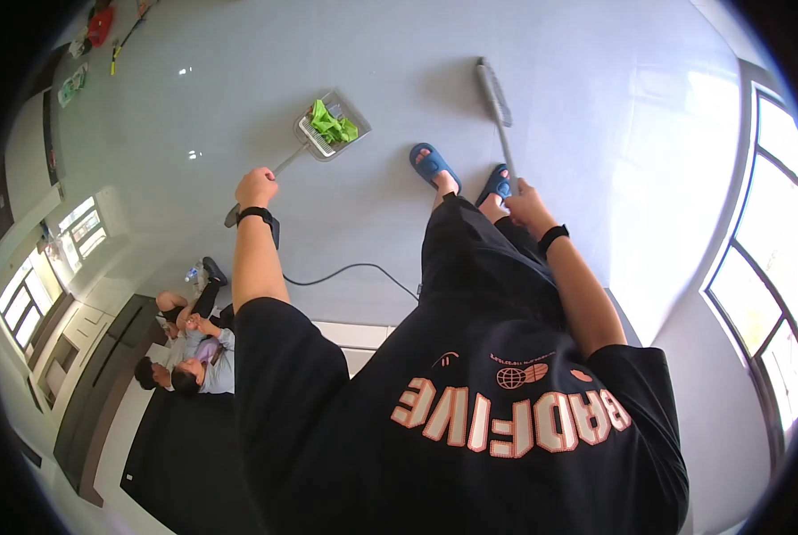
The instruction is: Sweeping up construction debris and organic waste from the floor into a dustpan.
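Note:
My left hand (pixel 257 188) grips the grey handle of a long-handled dustpan (pixel 353 107) on the left of the view. Inside the pan lies a crumpled bright green wrapper or sheet (pixel 332 124), along with a small greyish piece. A white comb-like row of teeth (pixel 316 139) runs along the pan's handle side. In my right hand (pixel 528 204) is the handle of a grey broom (pixel 493 90). Its bristled head points away from me, beyond my blue slippers (pixel 433 164). Broom and dustpan are apart from each other.
A black cable (pixel 345 267) curves over the glossy grey floor (pixel 238 100) near my left elbow. Two people (pixel 195 364) sit at the lower left, near a plastic bottle (pixel 193 273). A yellow-and-black stick (pixel 119 53) and a green-white bag (pixel 72 85) lie far left. Windows (pixel 767 267) line the right wall.

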Motion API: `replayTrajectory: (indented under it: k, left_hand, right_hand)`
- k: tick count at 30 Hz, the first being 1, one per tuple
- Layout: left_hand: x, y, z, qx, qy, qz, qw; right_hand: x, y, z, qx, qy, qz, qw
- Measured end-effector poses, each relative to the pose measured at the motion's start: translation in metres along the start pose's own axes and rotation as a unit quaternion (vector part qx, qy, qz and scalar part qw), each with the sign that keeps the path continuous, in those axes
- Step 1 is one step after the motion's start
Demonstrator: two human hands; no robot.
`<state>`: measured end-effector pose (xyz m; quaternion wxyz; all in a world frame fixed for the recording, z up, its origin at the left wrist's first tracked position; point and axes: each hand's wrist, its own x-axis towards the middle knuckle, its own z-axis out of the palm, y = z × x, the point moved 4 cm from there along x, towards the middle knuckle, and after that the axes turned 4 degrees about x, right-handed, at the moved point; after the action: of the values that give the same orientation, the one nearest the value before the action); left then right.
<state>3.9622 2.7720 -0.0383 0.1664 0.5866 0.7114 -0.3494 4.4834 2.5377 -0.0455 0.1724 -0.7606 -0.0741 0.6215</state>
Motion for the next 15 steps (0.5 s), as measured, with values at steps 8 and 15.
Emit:
replayTrajectory:
  k: [8, 15]
  left_hand:
    - [0.051, -0.053, 0.012, -0.008, -0.043, -0.021, 0.999]
    - [0.04, -0.077, 0.04, -0.043, 0.002, -0.039, 0.998]
  right_hand:
    - [-0.036, -0.031, 0.136, -0.175, -0.127, -0.021, 0.976]
    - [-0.049, -0.073, 0.146, -0.167, -0.236, -0.008, 0.957]
